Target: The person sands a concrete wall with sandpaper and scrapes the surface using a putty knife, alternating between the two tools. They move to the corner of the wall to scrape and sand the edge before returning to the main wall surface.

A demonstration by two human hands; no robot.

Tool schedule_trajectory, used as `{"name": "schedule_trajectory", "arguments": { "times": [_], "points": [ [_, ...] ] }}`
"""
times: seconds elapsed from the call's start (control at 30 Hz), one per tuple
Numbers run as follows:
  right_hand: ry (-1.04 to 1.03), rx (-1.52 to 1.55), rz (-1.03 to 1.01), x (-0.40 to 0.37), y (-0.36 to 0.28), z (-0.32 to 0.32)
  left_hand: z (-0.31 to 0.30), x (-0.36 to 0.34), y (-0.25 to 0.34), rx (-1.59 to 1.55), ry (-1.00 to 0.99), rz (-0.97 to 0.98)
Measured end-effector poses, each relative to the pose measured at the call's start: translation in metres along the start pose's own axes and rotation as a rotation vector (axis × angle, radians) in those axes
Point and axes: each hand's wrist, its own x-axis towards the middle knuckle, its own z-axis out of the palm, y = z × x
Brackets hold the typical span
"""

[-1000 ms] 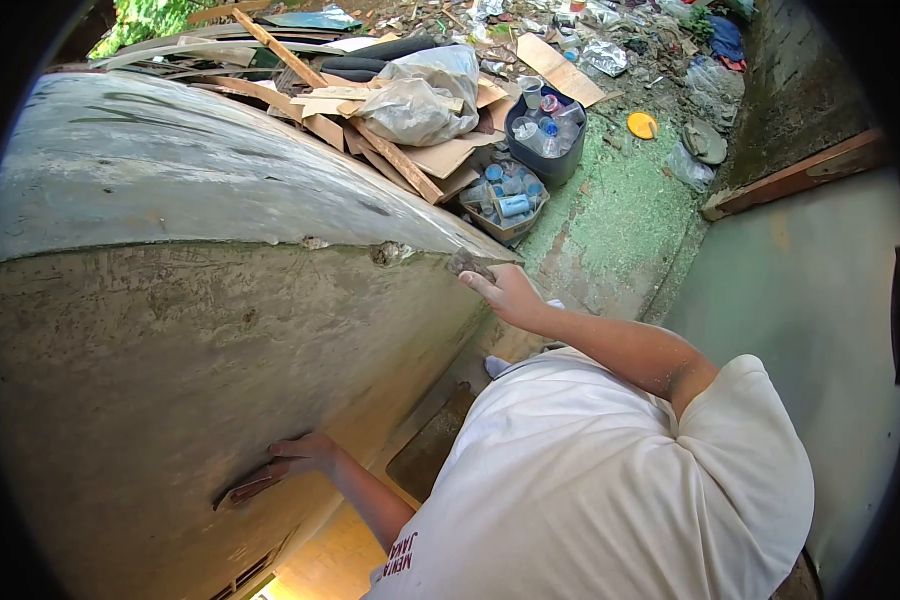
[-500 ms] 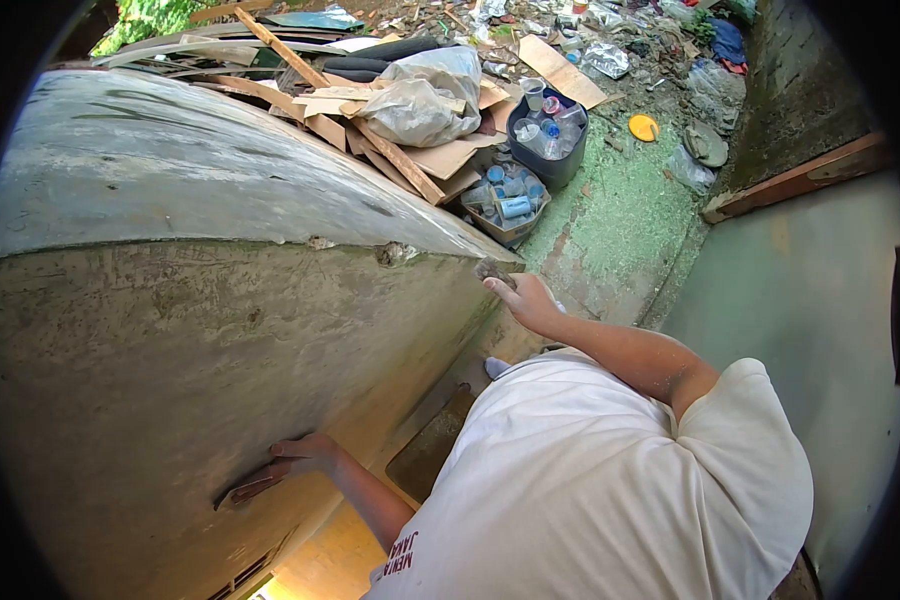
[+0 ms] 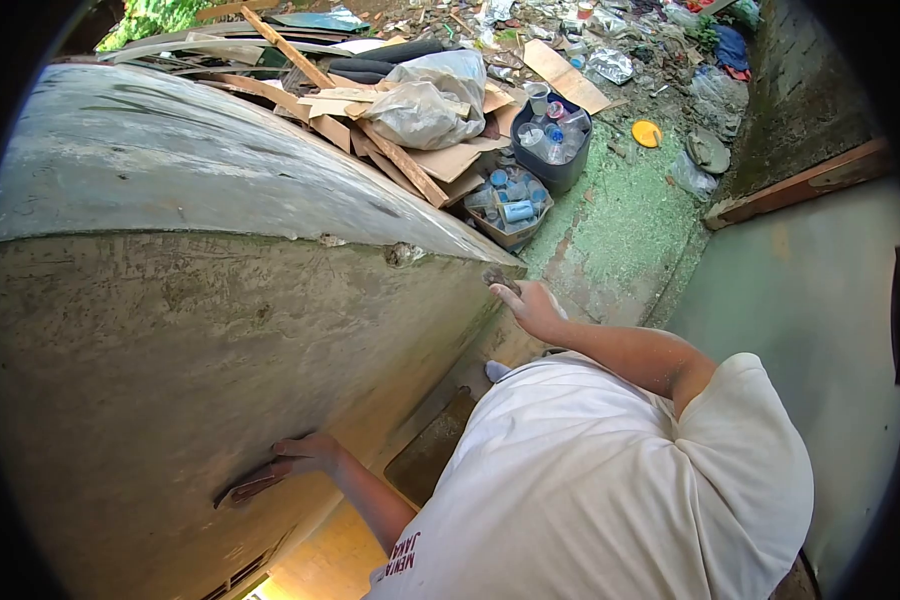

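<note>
My left hand (image 3: pixel 308 455) lies against the mottled plaster wall (image 3: pixel 170 360), fingers stretched out toward the lower left, with dark shadow along their upper side. Higher up, my right hand (image 3: pixel 538 308) is closed on a rough grey-brown lump (image 3: pixel 500 280), thumb along its near side. Whitish dust covers part of this hand. The lump overlaps the wall's far corner in this view; I cannot tell exactly what it is.
Behind the wall's grey top (image 3: pixel 170 150) lie wooden boards (image 3: pixel 400 165) and a plastic sack (image 3: pixel 425 105). A dark bin (image 3: pixel 555 170) and a box (image 3: pixel 510 205) hold plastic cups and bottles. A yellow lid (image 3: pixel 646 133) lies on the green floor (image 3: pixel 630 220). A smooth panel (image 3: pixel 800 320) stands at right.
The view has shifted slightly. My right hand with the lump appears marginally farther right and lower, while my left hand stays at the same place against the wall.
</note>
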Motion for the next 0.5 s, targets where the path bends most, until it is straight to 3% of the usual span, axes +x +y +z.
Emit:
{"name": "schedule_trajectory", "arguments": {
  "times": [0.23,0.33,0.5],
  "points": [
    [0.047,0.083,-0.059,0.004,-0.007,0.006,-0.001,-0.002,-0.001,-0.042,-0.025,-0.038],
    [0.012,0.075,0.006,-0.001,0.005,0.001,-0.001,-0.002,-0.002,-0.066,-0.022,-0.053],
    [0.052,-0.007,-0.103,0.011,-0.012,0.009,-0.002,-0.003,-0.002,-0.099,-0.038,-0.081]
  ]
}}
